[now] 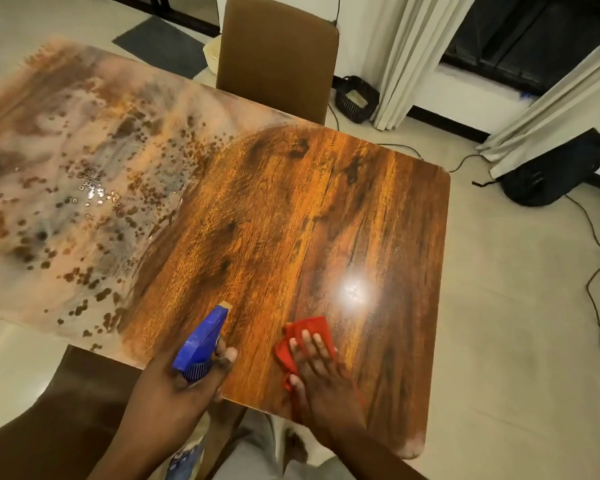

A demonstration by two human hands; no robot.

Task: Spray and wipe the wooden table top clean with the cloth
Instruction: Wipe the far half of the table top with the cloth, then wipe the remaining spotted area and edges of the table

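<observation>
Two hands working low in the frame: left hand [191,379] clamping fingers round the blue sprayer [201,344], nozzle pointing toward the dusty upper left, right hand [317,365] pressing flat, fingers spread apart, on the red cloth [303,336] at the table's [326,202] near edge. Judging by this, wiping midway, with spraying already covering the left; next needing a sweep of cloth leftward into the wet patch. Looking glossy and clean on the right half, filmy, pale and beaded with droplets across the left.
</observation>
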